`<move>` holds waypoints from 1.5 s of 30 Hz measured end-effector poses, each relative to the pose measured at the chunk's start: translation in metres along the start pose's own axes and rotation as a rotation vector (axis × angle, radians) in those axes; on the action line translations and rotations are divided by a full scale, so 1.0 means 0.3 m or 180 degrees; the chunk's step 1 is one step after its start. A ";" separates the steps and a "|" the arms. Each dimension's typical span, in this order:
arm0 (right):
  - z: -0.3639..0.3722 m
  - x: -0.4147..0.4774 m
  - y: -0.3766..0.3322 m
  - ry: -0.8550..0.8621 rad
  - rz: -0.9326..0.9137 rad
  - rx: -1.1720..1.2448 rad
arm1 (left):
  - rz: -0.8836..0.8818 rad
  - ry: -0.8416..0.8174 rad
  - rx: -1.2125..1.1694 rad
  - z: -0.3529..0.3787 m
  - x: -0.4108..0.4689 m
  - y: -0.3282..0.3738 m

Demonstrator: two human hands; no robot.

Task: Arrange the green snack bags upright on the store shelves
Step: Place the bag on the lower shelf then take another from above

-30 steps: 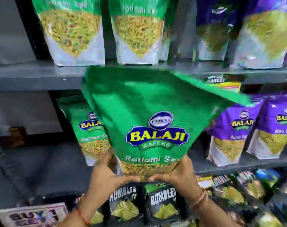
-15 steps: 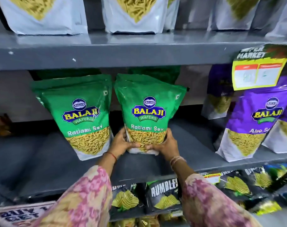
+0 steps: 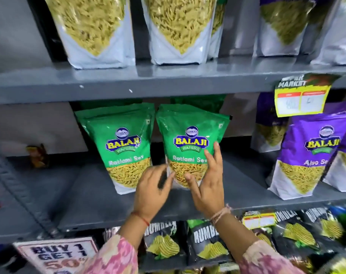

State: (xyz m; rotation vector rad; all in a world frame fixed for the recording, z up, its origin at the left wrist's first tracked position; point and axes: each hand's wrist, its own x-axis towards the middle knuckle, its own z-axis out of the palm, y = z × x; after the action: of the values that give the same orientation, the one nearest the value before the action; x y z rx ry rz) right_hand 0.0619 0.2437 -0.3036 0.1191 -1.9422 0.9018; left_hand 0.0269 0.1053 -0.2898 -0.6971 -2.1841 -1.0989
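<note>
Two green Balaji Ratlami Sev bags stand upright side by side on the middle shelf (image 3: 247, 192), set back a bit from its front edge. The right green bag (image 3: 191, 143) has both hands around its lower part. The left hand (image 3: 152, 192) is open with fingers spread, near the bag's lower left corner, though contact is too blurry to call. The right hand (image 3: 207, 184) is open too, fingertips laid against the bag's right side, not gripping. The left green bag (image 3: 124, 147) stands just beside it, untouched. Purple bags (image 3: 304, 155) sit toward the shelf's right end.
</note>
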 end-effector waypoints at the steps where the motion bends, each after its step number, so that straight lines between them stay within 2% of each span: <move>1: -0.003 0.037 -0.066 0.0096 -0.0274 0.0125 | 0.0222 0.0243 -0.0056 -0.044 0.026 0.045; 3: -0.015 0.147 -0.226 0.0303 -0.0786 0.0464 | 0.0507 0.0803 -0.0187 -0.156 0.113 0.130; 5: -0.027 0.269 -0.380 0.0396 -0.1051 0.0855 | 0.0641 0.1327 -0.0453 -0.287 0.222 0.215; 8: -0.030 0.448 -0.546 0.0276 -0.0967 0.1095 | 0.0604 0.1692 -0.0680 -0.458 0.382 0.274; 11: 0.002 0.641 -0.635 -0.0012 -0.0610 0.1018 | 0.0253 0.1761 -0.0737 -0.588 0.565 0.243; 14: 0.072 0.830 -0.638 -0.0612 0.0117 0.0954 | -0.0502 0.1567 -0.0729 -0.681 0.727 0.200; 17: 0.154 0.937 -0.579 -0.1305 0.0892 0.0890 | -0.1108 0.0904 -0.0692 -0.716 0.796 0.178; 20: 0.229 0.993 -0.506 -0.1631 0.1278 0.0917 | -0.1197 0.0082 -0.1054 -0.720 0.827 0.105; 22: 0.250 1.007 -0.497 -0.1718 0.1459 0.1262 | -0.1303 -0.0153 -0.1269 -0.703 0.866 0.016; 24: 0.276 1.026 -0.493 -0.1771 0.1581 0.1472 | -0.1352 -0.0332 -0.1589 -0.707 0.855 0.041; 28: 0.302 1.053 -0.488 -0.1853 0.1587 0.1399 | -0.1414 -0.0229 -0.1623 -0.707 0.849 0.064; 33: 0.254 1.039 -0.561 -0.1968 0.1312 0.1155 | -0.1269 -0.0054 -0.1771 -0.760 0.842 0.037; 38: 0.176 0.965 -0.685 -0.1771 0.1046 0.1808 | -0.0837 0.0050 -0.1636 -0.891 0.812 0.082; 41: 0.142 0.907 -0.737 -0.1587 0.0854 0.1811 | -0.0799 0.0030 -0.1623 -0.947 0.759 0.095; 45: 0.159 0.839 -0.747 -0.1453 0.0800 0.1488 | -0.1031 -0.0003 -0.1675 -0.946 0.704 0.049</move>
State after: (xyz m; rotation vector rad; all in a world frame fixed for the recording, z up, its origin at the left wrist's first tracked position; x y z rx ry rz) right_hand -0.0114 0.1208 0.0052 0.3881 -2.1509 1.6007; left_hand -0.0324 -0.0840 0.0035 -0.5621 -2.0628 -1.8787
